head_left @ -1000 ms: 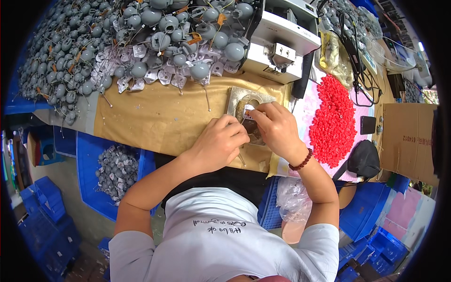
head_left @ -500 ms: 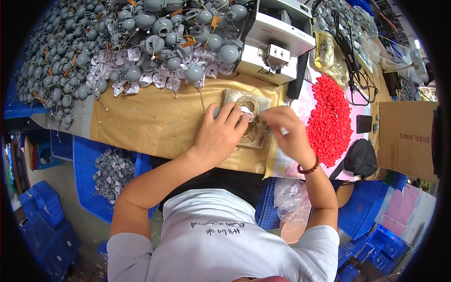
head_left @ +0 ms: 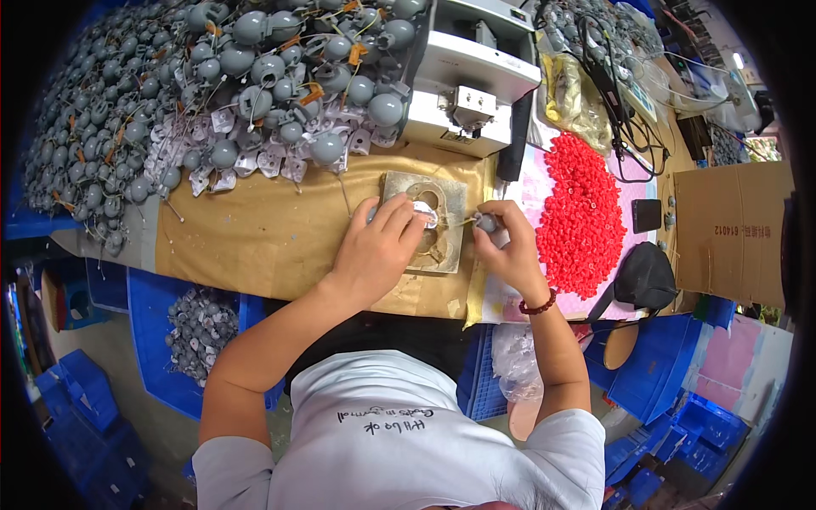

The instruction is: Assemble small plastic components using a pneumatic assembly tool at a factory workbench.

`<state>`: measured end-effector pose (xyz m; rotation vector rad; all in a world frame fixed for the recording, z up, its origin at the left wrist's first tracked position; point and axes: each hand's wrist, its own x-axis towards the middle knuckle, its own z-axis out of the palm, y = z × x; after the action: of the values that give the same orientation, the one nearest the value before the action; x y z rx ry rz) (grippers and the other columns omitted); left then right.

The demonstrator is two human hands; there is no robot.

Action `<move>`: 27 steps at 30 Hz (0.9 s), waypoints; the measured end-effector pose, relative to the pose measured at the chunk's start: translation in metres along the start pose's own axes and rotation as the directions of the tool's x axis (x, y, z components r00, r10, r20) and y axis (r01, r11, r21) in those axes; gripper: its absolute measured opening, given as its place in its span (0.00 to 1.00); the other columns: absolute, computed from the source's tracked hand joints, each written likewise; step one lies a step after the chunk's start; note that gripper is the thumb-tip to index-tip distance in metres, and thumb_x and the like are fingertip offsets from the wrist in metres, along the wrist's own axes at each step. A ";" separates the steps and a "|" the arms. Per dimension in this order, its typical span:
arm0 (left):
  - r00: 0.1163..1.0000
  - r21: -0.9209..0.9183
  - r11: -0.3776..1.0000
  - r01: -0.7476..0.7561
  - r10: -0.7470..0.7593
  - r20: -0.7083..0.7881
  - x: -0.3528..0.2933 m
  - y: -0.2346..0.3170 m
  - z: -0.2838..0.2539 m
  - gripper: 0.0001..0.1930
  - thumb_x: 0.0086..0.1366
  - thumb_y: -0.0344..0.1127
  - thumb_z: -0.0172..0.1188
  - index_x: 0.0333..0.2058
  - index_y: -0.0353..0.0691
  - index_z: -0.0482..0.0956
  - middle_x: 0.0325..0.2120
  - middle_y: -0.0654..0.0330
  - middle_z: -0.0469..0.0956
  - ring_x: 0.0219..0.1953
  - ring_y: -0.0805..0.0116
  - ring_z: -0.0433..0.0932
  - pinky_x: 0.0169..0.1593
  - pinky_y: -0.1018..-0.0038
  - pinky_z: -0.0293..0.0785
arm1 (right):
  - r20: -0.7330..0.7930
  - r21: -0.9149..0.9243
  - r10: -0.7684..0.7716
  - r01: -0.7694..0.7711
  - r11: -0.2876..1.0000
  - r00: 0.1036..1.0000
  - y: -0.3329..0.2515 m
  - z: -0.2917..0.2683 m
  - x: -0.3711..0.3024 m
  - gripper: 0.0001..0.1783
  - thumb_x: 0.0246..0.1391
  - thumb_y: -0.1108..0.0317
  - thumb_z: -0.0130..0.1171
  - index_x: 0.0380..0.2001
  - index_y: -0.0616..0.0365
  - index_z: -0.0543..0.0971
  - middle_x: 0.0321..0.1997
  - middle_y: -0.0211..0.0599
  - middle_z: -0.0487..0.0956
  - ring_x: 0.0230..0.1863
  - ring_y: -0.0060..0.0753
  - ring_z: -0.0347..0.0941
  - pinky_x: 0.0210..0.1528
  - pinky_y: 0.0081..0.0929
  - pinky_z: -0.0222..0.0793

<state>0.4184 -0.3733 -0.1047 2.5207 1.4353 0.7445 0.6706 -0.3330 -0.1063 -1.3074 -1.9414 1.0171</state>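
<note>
A square metal plate (head_left: 455, 191) with a rounded, shaped recess lies on the gold-coloured mat. Over its left half, the fingers of my left hand (head_left: 378, 251) are closed on a small white plastic part (head_left: 422, 214) in the recess. A bit of grey shows beside its index finger, mostly hidden. To the right of the plate, my right hand (head_left: 514, 251) pinches a small grey rounded part (head_left: 486, 223) between thumb and fingers. A thin pale wire (head_left: 463, 222) runs from that part toward the white one.
Grey ball-shaped parts with wires (head_left: 246, 76) are heaped at the back left, white plastic pieces (head_left: 272, 160) along their front. Behind the plate stands a white machine (head_left: 476, 64). Small red parts (head_left: 582, 221) are piled at right, near a black pouch (head_left: 646, 276) and a cardboard box (head_left: 722, 229).
My right hand has turned and lowered slightly, and the grey part now shows in its fingers. My left hand stays at the white part; the whole view has shifted a little.
</note>
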 end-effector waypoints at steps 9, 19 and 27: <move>1.000 -0.007 1.000 -0.028 0.028 -0.002 -0.001 -0.003 0.000 0.19 0.57 0.25 0.58 0.49 0.37 0.79 0.48 0.53 0.76 0.59 0.55 0.72 0.60 0.55 0.65 | 0.153 0.858 0.223 -0.241 0.454 0.963 0.004 0.011 0.012 0.21 0.59 0.75 0.64 0.56 0.59 0.75 0.37 0.27 0.77 0.31 0.17 0.72 0.32 0.16 0.66; 0.999 -0.017 0.999 -0.038 0.037 -0.034 -0.003 -0.006 0.001 0.15 0.56 0.25 0.60 0.44 0.34 0.81 0.47 0.51 0.77 0.58 0.54 0.74 0.59 0.56 0.66 | 0.255 0.413 0.207 -0.300 0.860 0.944 -0.018 0.029 0.042 0.12 0.58 0.72 0.68 0.43 0.63 0.79 0.32 0.25 0.81 0.30 0.12 0.74 0.32 0.14 0.72; 0.998 -0.043 0.999 -0.032 0.030 -0.050 -0.005 -0.009 0.003 0.16 0.55 0.27 0.64 0.44 0.35 0.81 0.47 0.52 0.77 0.59 0.54 0.74 0.59 0.56 0.67 | 0.103 0.052 0.138 -0.144 0.988 0.985 -0.026 0.037 0.039 0.11 0.57 0.73 0.69 0.39 0.65 0.78 0.27 0.25 0.78 0.27 0.12 0.69 0.29 0.16 0.68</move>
<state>0.4109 -0.3719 -0.1126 2.5138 1.3827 0.8399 0.6151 -0.3122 -0.1025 -1.4016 -1.8967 1.2206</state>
